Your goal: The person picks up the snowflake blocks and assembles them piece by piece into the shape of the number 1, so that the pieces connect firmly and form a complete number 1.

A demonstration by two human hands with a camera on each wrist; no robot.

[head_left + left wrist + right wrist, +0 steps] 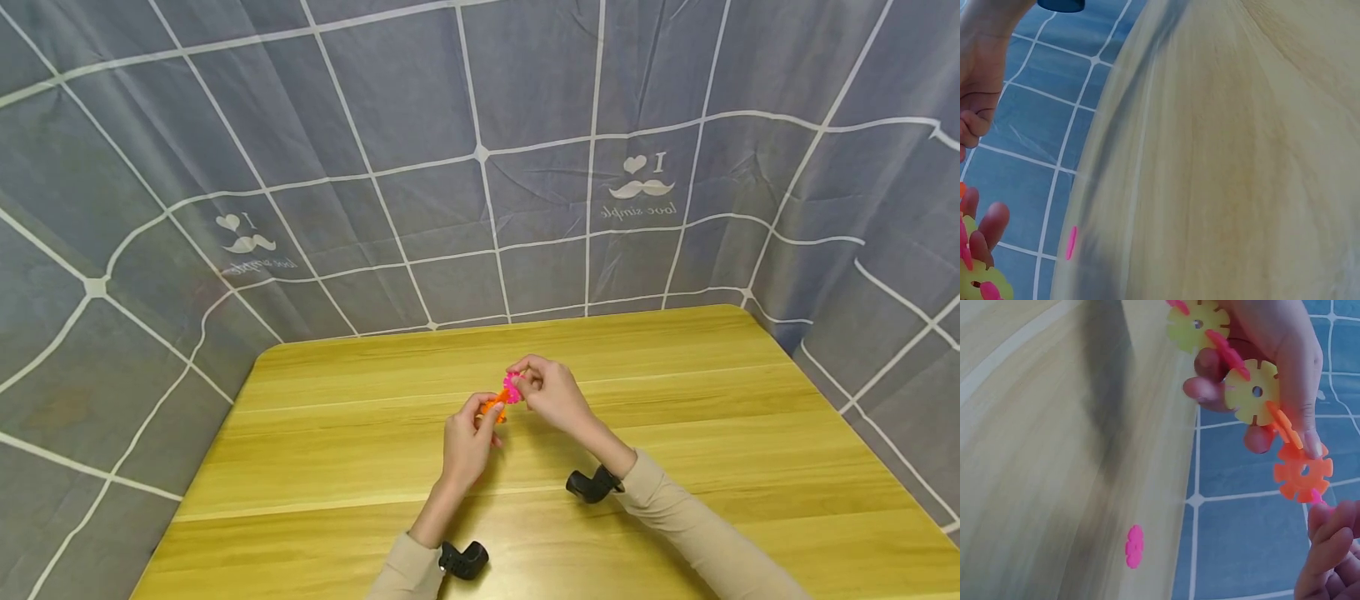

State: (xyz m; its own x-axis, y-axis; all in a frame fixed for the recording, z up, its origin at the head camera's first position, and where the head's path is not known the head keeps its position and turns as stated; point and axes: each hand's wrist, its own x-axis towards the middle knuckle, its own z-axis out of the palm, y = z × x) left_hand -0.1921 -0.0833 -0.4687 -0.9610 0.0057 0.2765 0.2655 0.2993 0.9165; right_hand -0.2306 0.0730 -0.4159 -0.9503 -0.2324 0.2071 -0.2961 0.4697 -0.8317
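Observation:
My left hand (467,446) holds a chain of notched plastic discs, slotted into one another. In the right wrist view a yellow disc (1251,392), a pink disc (1227,354) and an orange disc (1304,474) show along it. The left thumb presses on the orange end. My right hand (555,398) pinches a pink disc (513,387) against that end; in the right wrist view only a sliver of it shows between the fingertips. Whether its slot is fully seated I cannot tell. At the left wrist view's lower corner, part of the chain shows by the left fingers.
Another pink disc (1134,547) lies loose on the wooden table (337,450) near an edge in both wrist views. A grey curtain with white lines (420,217) surrounds the table behind and at the sides. Each wrist wears a black camera (465,560).

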